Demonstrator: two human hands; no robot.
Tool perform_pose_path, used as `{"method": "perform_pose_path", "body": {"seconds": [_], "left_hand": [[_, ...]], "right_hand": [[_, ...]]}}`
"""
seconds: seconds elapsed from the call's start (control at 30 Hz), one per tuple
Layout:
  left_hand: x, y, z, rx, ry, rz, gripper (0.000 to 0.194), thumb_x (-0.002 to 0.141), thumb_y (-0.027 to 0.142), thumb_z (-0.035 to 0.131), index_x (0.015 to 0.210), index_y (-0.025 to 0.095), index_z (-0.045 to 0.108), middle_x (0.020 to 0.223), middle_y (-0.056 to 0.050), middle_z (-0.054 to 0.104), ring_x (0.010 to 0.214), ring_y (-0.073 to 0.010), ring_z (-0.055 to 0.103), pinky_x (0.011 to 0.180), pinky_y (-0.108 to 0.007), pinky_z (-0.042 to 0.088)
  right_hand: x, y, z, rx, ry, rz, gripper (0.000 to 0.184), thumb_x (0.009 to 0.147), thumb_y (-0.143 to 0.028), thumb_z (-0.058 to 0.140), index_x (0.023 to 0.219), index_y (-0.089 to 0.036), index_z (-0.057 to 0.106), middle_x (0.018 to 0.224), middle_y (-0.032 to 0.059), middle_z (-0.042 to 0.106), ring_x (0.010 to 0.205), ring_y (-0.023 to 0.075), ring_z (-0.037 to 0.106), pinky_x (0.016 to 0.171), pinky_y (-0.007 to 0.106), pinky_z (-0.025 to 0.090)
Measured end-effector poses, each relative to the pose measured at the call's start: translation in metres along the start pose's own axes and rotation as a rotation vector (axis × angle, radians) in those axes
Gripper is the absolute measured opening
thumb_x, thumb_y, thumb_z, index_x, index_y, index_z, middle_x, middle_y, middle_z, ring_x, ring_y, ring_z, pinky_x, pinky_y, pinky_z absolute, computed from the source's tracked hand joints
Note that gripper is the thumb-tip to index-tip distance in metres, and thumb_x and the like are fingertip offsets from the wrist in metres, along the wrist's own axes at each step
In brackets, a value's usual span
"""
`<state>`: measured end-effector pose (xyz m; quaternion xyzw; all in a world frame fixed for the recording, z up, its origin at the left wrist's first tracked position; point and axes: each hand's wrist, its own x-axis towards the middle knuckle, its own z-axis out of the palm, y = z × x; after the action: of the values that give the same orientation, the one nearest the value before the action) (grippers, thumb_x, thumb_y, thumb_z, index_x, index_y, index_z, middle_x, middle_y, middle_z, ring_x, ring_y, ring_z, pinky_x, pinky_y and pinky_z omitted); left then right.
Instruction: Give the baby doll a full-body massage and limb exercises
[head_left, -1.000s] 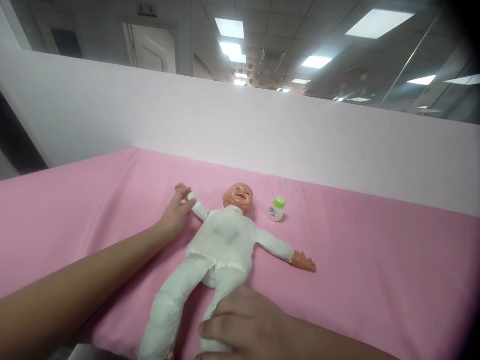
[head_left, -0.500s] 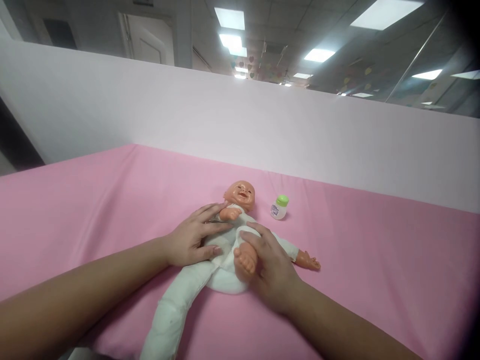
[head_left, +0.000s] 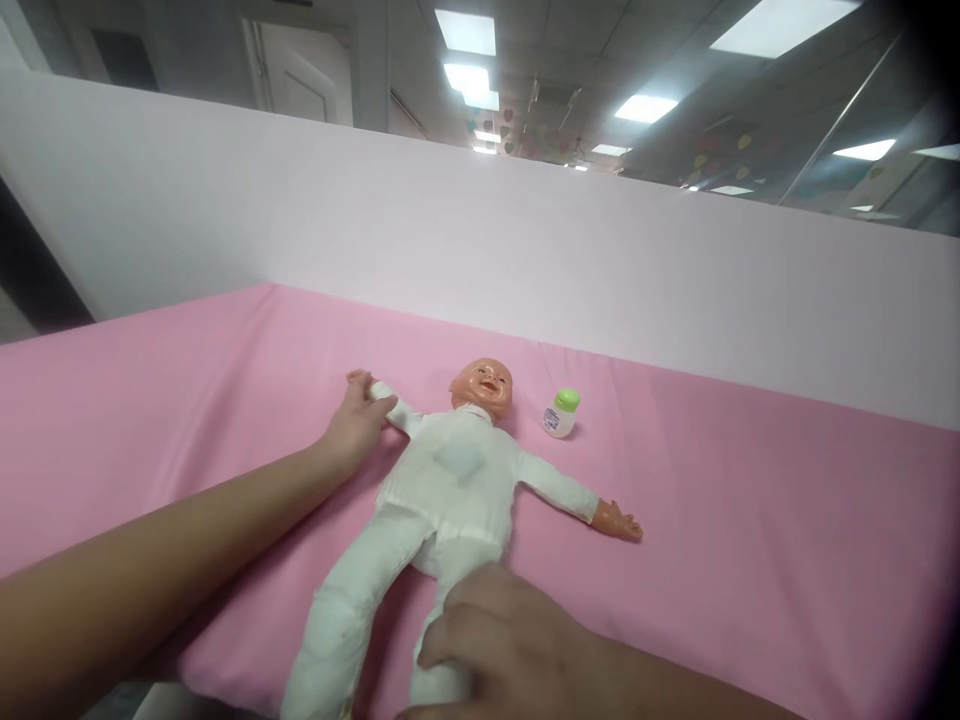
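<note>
A baby doll (head_left: 465,470) with a hard plastic head and a white cloth body lies face up, arms spread and legs toward me. My left hand (head_left: 358,415) is closed around the doll's outstretched arm on the left, close to its small hand. Over the doll's other leg, at the bottom, my right hand (head_left: 510,630) curls its fingers round the white cloth; it is slightly blurred, and the foot there is hidden. The doll's arm on the right (head_left: 562,488) rests untouched on the pink cover.
A small clear bottle with a green cap (head_left: 561,414) stands to the right of the doll's head. The pink cover (head_left: 720,520) spreads under everything. Behind it rises a white wall panel (head_left: 480,240), with ceiling lights beyond.
My left hand has moved from the doll's chest out to the left with its arm, now stretched sideways. My right hand has come down toward me, and the raised, bent leg is now extended.
</note>
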<state>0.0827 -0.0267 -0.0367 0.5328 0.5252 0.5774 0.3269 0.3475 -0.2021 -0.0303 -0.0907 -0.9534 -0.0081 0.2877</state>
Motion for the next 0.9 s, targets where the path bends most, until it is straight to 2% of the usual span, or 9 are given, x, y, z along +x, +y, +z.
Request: {"method": "perform_pose_path", "body": {"seconds": [0.07,0.17,0.33,0.4,0.47,0.57,0.67,0.77,0.9], "left_hand": [[0.0,0.0,0.0,0.036,0.0,-0.022,0.063,0.088,0.043,0.066,0.146,0.026,0.045,0.113,-0.008,0.064,0.101,-0.027,0.068,0.087,-0.046,0.059],[-0.009,0.008,-0.001,0.143,-0.06,0.05,0.071,0.091,0.043,0.063,0.154,0.028,0.034,0.132,-0.011,0.059,0.116,-0.0298,0.063,0.096,-0.049,0.056],[-0.033,0.028,0.0,0.308,-0.391,0.568,0.065,0.095,0.039,0.061,0.155,0.028,0.038,0.162,-0.012,0.034,0.145,-0.0329,0.041,0.111,-0.05,0.047],[-0.04,0.036,0.0,0.43,-0.555,0.776,0.062,0.095,0.039,0.062,0.153,0.027,0.044,0.164,-0.012,0.034,0.15,-0.0342,0.034,0.12,-0.053,0.036],[-0.044,0.041,0.002,0.561,-0.674,0.862,0.058,0.095,0.041,0.062,0.15,0.028,0.05,0.165,-0.011,0.034,0.152,-0.0353,0.03,0.123,-0.054,0.029],[-0.046,0.045,0.003,0.665,-0.733,0.855,0.056,0.097,0.045,0.061,0.15,0.029,0.053,0.167,-0.009,0.032,0.155,-0.035,0.025,0.125,-0.054,0.025],[-0.046,0.042,0.004,0.664,-0.713,0.834,0.062,0.097,0.049,0.06,0.155,0.03,0.047,0.169,-0.008,0.028,0.156,-0.0346,0.022,0.125,-0.054,0.025],[-0.042,0.034,0.003,0.605,-0.615,0.766,0.057,0.101,0.049,0.052,0.154,0.03,0.049,0.167,-0.008,0.031,0.154,-0.0329,0.027,0.125,-0.05,0.028],[-0.024,0.02,-0.004,0.498,-0.341,0.451,0.058,0.102,0.056,0.045,0.152,0.026,0.051,0.157,-0.011,0.042,0.143,-0.0312,0.044,0.118,-0.045,0.04]], "right_hand": [[0.001,0.001,0.004,0.025,-0.041,-0.038,0.015,0.098,-0.044,0.064,0.11,-0.035,0.069,0.101,-0.0023,0.067,0.089,0.013,0.062,0.088,0.028,0.053],[0.003,0.0,-0.001,0.078,0.05,0.03,0.016,0.099,-0.043,0.064,0.111,-0.033,0.069,0.104,-0.0017,0.067,0.092,0.0134,0.063,0.09,0.029,0.054],[-0.002,0.009,-0.022,0.12,0.347,0.2,0.03,0.096,-0.036,0.067,0.124,-0.027,0.064,0.129,0.0095,0.06,0.11,0.0223,0.063,0.093,0.038,0.057],[-0.008,0.022,-0.024,0.047,0.402,0.296,0.038,0.093,-0.025,0.069,0.13,-0.03,0.062,0.14,0.0116,0.052,0.122,0.0271,0.059,0.096,0.043,0.057],[-0.012,0.039,-0.021,0.002,0.401,0.472,0.047,0.089,-0.019,0.069,0.134,-0.033,0.061,0.147,0.0113,0.047,0.132,0.0299,0.054,0.101,0.046,0.055],[-0.014,0.059,-0.016,0.12,0.304,0.718,0.053,0.09,-0.024,0.07,0.14,-0.035,0.057,0.147,0.0098,0.05,0.136,0.0294,0.052,0.108,0.05,0.052],[-0.014,0.066,-0.012,0.216,0.259,0.758,0.055,0.09,-0.027,0.071,0.142,-0.035,0.055,0.146,0.0092,0.052,0.135,0.028,0.053,0.111,0.049,0.05],[-0.012,0.056,-0.013,0.16,0.344,0.6,0.054,0.086,-0.022,0.073,0.138,-0.031,0.058,0.147,0.0116,0.048,0.135,0.0291,0.053,0.11,0.049,0.05],[-0.006,0.027,-0.019,0.169,0.378,0.293,0.05,0.08,-0.027,0.077,0.127,-0.026,0.063,0.137,0.0132,0.051,0.124,0.03,0.058,0.098,0.043,0.057]]}}
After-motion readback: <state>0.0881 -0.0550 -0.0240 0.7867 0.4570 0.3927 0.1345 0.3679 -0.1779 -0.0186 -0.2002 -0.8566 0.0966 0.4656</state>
